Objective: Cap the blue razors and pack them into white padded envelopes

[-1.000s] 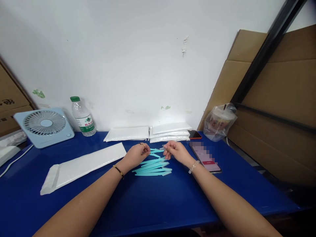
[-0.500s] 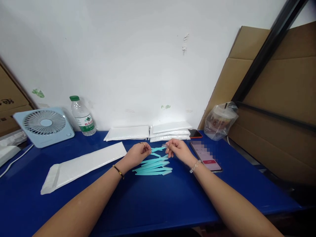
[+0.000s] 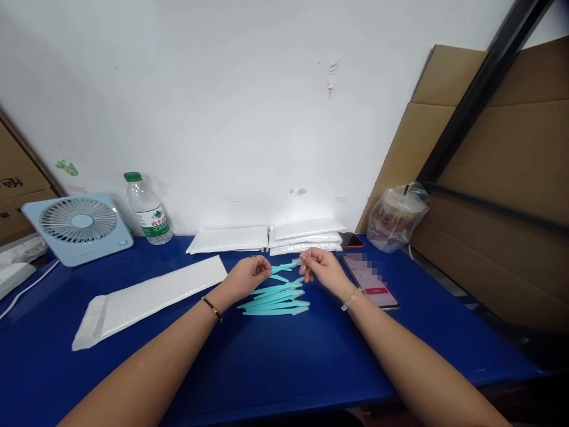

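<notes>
My left hand (image 3: 246, 277) is closed in a pinch on the handle end of a teal eyebrow razor (image 3: 283, 268). Thumb and fingers of my right hand (image 3: 323, 270) close on its clear cap (image 3: 297, 261) at the other end; whether cap and razor are joined is too small to tell. Just nearer to me, several teal eyebrow razors (image 3: 273, 301) lie in a loose fan on the blue table, clear-tipped ends towards the right. One more razor (image 3: 280, 277) lies slantwise under my hands, partly hidden.
A long white padded mailer (image 3: 151, 302) lies left of my hands. More white mailers (image 3: 306, 230) are stacked against the wall. A phone (image 3: 373, 281) lies at right, with a bagged drink cup (image 3: 398, 216) behind it. A bottle (image 3: 149, 213) and blue fan (image 3: 82, 228) stand at left.
Both hands stay almost in place. The right fingers have shifted very slightly, and the clear cap shows a little more beside them. The razors on the table lie as before.
</notes>
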`<state>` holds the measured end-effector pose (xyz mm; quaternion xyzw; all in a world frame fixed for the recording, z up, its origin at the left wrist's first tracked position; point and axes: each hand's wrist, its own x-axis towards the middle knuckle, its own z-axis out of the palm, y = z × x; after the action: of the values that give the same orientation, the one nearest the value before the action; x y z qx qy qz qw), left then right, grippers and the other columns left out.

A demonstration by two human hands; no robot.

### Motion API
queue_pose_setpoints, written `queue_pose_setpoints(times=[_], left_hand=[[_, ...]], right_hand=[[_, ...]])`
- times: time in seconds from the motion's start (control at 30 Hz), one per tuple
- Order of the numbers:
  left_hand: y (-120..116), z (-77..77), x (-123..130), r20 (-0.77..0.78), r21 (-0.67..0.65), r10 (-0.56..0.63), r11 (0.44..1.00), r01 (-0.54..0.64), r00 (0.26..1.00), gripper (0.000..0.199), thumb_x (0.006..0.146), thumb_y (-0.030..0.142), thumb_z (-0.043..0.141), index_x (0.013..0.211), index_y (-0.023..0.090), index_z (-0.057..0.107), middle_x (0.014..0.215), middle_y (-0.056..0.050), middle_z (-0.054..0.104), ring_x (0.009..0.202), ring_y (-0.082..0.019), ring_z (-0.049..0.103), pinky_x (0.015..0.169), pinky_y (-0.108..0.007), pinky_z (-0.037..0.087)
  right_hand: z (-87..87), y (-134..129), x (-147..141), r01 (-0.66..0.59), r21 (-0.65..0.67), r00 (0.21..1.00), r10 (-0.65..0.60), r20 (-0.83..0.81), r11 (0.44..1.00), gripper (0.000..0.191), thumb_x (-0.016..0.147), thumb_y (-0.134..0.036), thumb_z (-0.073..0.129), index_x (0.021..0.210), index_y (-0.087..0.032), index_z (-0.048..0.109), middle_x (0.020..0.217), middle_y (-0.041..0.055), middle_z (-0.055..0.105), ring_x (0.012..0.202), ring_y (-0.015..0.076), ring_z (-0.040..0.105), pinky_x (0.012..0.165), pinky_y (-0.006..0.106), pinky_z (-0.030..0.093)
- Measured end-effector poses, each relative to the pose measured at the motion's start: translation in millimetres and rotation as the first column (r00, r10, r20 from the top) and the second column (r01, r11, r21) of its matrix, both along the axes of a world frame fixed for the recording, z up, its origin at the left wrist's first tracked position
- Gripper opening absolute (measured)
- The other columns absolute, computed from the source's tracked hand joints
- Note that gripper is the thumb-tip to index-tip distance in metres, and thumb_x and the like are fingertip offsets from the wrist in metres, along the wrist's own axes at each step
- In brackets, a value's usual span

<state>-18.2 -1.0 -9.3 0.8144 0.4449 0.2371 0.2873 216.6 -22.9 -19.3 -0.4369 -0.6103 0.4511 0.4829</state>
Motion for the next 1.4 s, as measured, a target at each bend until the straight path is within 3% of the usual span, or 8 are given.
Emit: queue_pose_setpoints(times=[0.3, 0.47, 0.57, 0.7, 0.83, 1.07, 1.3, 1.4], left_hand=[[-3, -0.1, 4, 0.029, -0.043, -0.034, 0.998, 0.035, 0.999, 0.028, 0.079, 0.045, 0.052, 0.083, 0.018, 0.061, 0.070, 0.000, 0.060, 0.062, -0.013, 0.052, 0.055, -0.023, 0.038], [-6, -0.5, 4, -0.055, -0.080, -0.103, 0.992, 0.098, 0.993, 0.028, 0.082, 0.044, 0.049, 0.086, 0.020, 0.061, 0.073, 0.000, 0.062, 0.065, -0.014, 0.055, 0.056, -0.024, 0.040], [-7, 2.1, 2, -0.193, 0.082, -0.067, 0.993, 0.084, 0.979, 0.021, 0.084, 0.036, 0.048, 0.090, 0.022, 0.062, 0.086, -0.002, 0.064, 0.075, -0.016, 0.058, 0.063, -0.025, 0.041], [-4, 4.6, -1, -0.363, 0.270, 0.040, 0.961, 0.064, 0.931, 0.019, 0.082, 0.026, 0.052, 0.096, 0.023, 0.064, 0.101, -0.004, 0.063, 0.092, -0.021, 0.058, 0.075, -0.029, 0.041], [0, 3.1, -4, -0.420, 0.266, 0.050, 0.961, 0.070, 0.906, 0.016, 0.081, 0.029, 0.054, 0.090, 0.023, 0.065, 0.097, -0.004, 0.064, 0.094, -0.022, 0.057, 0.076, -0.030, 0.041], [3, -0.8, -6, -0.351, 0.205, 0.034, 0.978, 0.041, 0.936, 0.012, 0.079, 0.029, 0.056, 0.072, 0.021, 0.062, 0.085, -0.003, 0.063, 0.082, -0.020, 0.058, 0.066, -0.028, 0.038], [3, -1.5, -6, -0.255, 0.187, 0.058, 0.982, -0.009, 0.965, 0.011, 0.081, 0.031, 0.054, 0.078, 0.021, 0.059, 0.077, -0.001, 0.063, 0.072, -0.017, 0.057, 0.062, -0.026, 0.036], [3, -1.7, -6, -0.245, 0.199, 0.065, 0.980, -0.016, 0.967, 0.013, 0.081, 0.032, 0.053, 0.079, 0.021, 0.059, 0.077, -0.001, 0.063, 0.073, -0.017, 0.057, 0.062, -0.026, 0.036]], right_hand=[[0.2, -11, -17, -0.093, 0.002, 0.995, 0.092, 0.042, 0.996, 0.033, 0.084, -0.049, 0.052, 0.078, -0.017, 0.052, 0.066, 0.0014, 0.065, 0.048, 0.0105, 0.059, 0.046, 0.021, 0.045], [0.3, -6, -8, -0.094, 0.037, 0.975, 0.085, 0.206, 0.995, 0.031, 0.088, -0.045, 0.047, 0.078, -0.017, 0.054, 0.067, 0.0016, 0.065, 0.051, 0.0112, 0.058, 0.053, 0.024, 0.046], [-4.8, 4, 7, 0.009, 0.225, 0.900, -0.106, 0.424, 0.974, 0.022, 0.089, -0.034, 0.047, 0.081, -0.018, 0.060, 0.073, 0.0020, 0.064, 0.060, 0.0127, 0.057, 0.061, 0.027, 0.045], [-14.5, 13, 18, -0.077, 0.363, 0.732, -0.195, 0.653, 0.928, 0.017, 0.082, -0.020, 0.056, 0.096, -0.021, 0.065, 0.091, 0.0050, 0.060, 0.080, 0.0164, 0.057, 0.072, 0.029, 0.045], [-19.7, 16, 15, -0.136, 0.351, 0.662, -0.178, 0.728, 0.926, 0.015, 0.082, -0.018, 0.056, 0.094, -0.021, 0.063, 0.094, 0.0055, 0.056, 0.090, 0.0179, 0.056, 0.079, 0.030, 0.044], [-12.6, 10, 15, -0.069, 0.298, 0.590, -0.202, 0.782, 0.952, 0.004, 0.082, -0.017, 0.054, 0.082, -0.018, 0.058, 0.089, 0.0059, 0.055, 0.080, 0.0173, 0.056, 0.071, 0.028, 0.044], [-11.0, 10, 19, -0.082, 0.260, 0.624, -0.154, 0.766, 0.962, 0.004, 0.080, -0.014, 0.055, 0.079, -0.018, 0.056, 0.084, 0.0043, 0.057, 0.074, 0.0155, 0.054, 0.068, 0.027, 0.041], [-10.4, 9, 17, -0.095, 0.228, 0.679, -0.104, 0.727, 0.969, 0.004, 0.081, -0.016, 0.054, 0.080, -0.018, 0.056, 0.078, 0.0022, 0.058, 0.068, 0.0139, 0.053, 0.062, 0.025, 0.040]])
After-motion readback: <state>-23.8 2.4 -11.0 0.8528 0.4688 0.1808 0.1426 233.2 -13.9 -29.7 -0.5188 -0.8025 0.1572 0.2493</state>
